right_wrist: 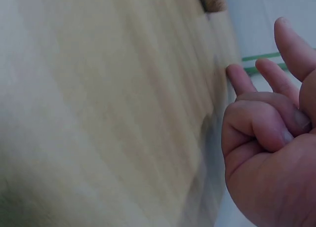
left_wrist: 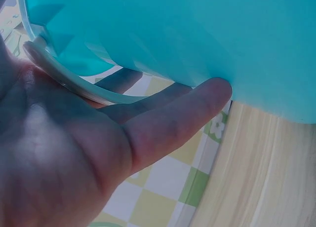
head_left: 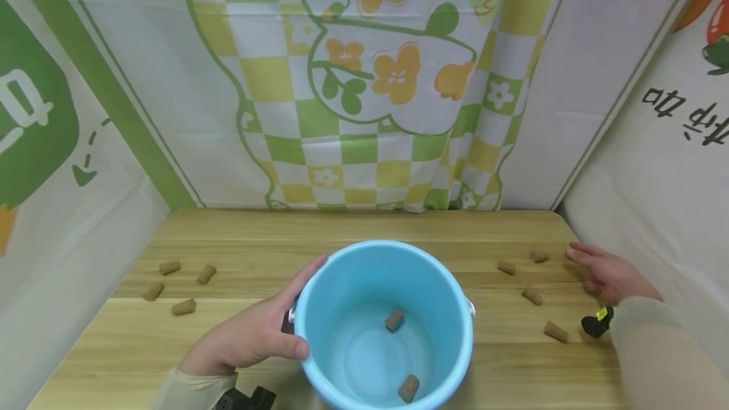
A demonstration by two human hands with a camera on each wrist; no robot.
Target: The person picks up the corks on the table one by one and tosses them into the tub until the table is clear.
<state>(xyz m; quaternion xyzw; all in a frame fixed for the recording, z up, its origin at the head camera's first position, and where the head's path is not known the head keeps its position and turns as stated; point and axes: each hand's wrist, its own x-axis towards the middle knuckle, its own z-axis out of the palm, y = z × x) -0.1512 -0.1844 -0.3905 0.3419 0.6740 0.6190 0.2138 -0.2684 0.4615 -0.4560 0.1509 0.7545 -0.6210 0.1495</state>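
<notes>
Wood-grain tabletop (head_left: pixel 262 242), checkered green-and-yellow backdrop (head_left: pixel 393 173), orange printed flowers (head_left: pixel 395 73), green dashed arrow (head_left: pixel 84 175)

A wooden table (head_left: pixel 353 225) with rounded far corners stands among 3 pale, creased walls, the back wall (head_left: pixel 541 138) printed with green-and-yellow checks (head_left: pixel 393 173) and orange flowers (head_left: pixel 397 73), the right wall (head_left: pixel 643 201) bearing dark lettering (head_left: pixel 667 104).

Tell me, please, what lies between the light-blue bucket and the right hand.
In the head view, four corks lie on the wooden table between the light-blue bucket and the right hand.
</notes>
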